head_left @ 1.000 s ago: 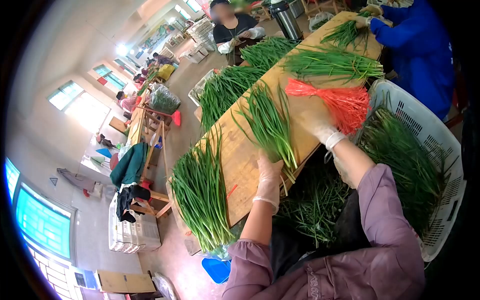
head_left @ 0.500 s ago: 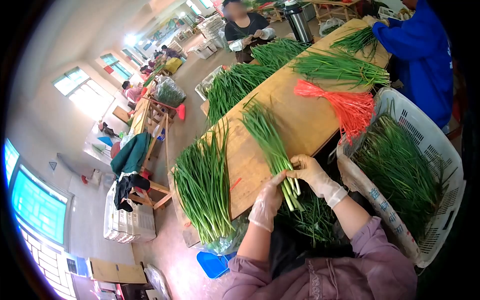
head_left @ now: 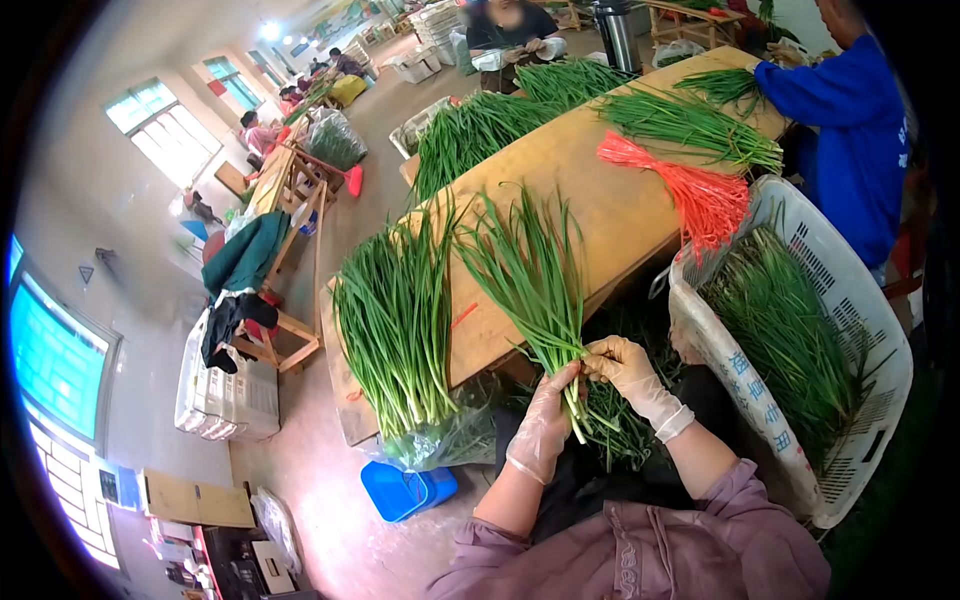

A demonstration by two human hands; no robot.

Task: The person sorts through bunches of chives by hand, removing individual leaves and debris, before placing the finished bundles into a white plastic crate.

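Note:
My left hand [head_left: 543,422], in a clear plastic glove, is closed around a bunch of garlic chives [head_left: 535,285] just above its pale stem ends. The leaves fan out away from me over the wooden table [head_left: 515,185]. My gloved right hand [head_left: 632,375] pinches stems on the right side of the same bunch, close to the left fingers. Left of the bunch, a larger pile of garlic chives [head_left: 395,320] lies along the table's near end. Loose green leaves [head_left: 620,425] lie below my hands.
Red plastic ties [head_left: 690,190] lie at the table's right edge. A white crate [head_left: 745,390] of chives stands at my right. More chives [head_left: 690,125] lie farther up, beside a person in blue [head_left: 840,120]. A blue bin [head_left: 405,488] stands on the floor.
The bunch's leaves have spread wider and it stands more upright in my hands. My right hand has moved slightly down, still at the stems. The view has shifted a little.

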